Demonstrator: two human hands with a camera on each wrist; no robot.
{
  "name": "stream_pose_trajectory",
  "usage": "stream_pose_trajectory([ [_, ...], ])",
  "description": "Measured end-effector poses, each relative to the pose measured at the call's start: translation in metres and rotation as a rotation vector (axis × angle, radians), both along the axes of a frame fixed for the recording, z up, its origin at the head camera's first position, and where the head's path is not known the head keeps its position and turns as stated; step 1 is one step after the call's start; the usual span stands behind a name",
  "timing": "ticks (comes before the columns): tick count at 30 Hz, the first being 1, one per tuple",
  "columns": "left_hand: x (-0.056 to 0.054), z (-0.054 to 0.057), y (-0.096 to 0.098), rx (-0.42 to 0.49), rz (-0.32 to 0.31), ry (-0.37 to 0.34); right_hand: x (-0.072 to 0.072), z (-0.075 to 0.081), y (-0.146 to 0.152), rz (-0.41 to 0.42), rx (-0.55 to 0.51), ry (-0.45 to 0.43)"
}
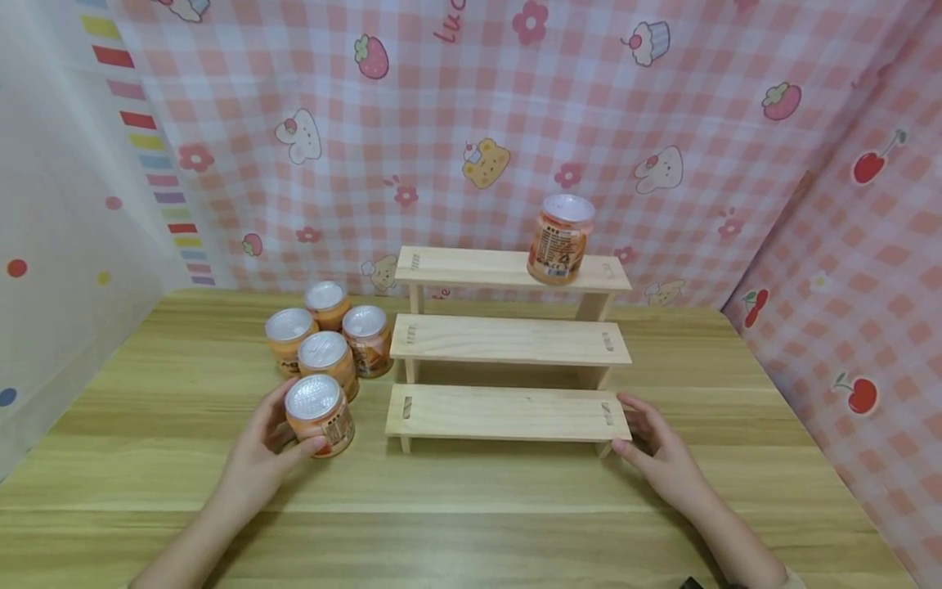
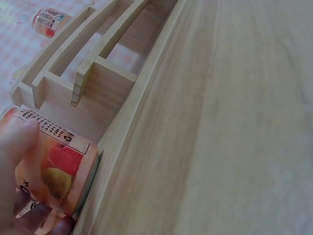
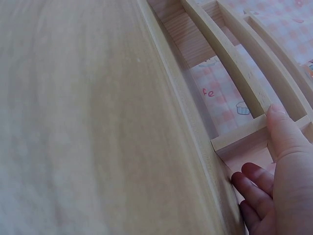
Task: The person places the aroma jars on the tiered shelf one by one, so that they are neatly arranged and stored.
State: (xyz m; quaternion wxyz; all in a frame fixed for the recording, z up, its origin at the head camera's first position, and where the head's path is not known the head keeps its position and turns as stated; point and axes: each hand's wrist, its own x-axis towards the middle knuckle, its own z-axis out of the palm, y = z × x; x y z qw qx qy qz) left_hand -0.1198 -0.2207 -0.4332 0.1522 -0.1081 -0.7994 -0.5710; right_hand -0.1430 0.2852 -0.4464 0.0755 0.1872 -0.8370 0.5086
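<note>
Now left hand [image 1: 266, 446] grips a rounded jar [image 1: 320, 419], right hand [image 1: 662, 460] a stepped wooden shelf [image 1: 504, 413].

Left hand [image 2: 7, 181] gripping an orange printed can [image 2: 61, 164], three-tier wooden rack [image 2: 110, 81] just beyond, second can [image 2: 47, 22] at its farthest tier, wood-grain bench [image 2: 210, 122]

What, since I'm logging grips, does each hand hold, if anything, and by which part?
Left hand: the front can, by its side. Right hand: the rack, by the right end of its lowest shelf.
</note>
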Motion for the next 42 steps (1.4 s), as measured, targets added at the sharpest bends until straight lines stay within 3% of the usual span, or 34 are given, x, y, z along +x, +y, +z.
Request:
stream_pose_trajectory([
  [14, 0.002, -0.001, -0.002, -0.022, -0.006, -0.009, -0.001, -0.001, 0.001, 0.001, 0.011, -0.009],
  [22, 0.005, 0.003, -0.003, -0.077, 0.003, -0.034, 0.000, -0.001, 0.000, 0.001, 0.004, -0.008],
  [29, 0.007, 0.010, 0.001, -0.035, 0.005, -0.003, 0.000, -0.001, 0.000, 0.000, -0.001, 0.003],
  [42, 0.009, 0.032, 0.010, -0.076, -0.016, 0.044, 0.001, 0.003, -0.002, 0.008, -0.014, 0.010],
])
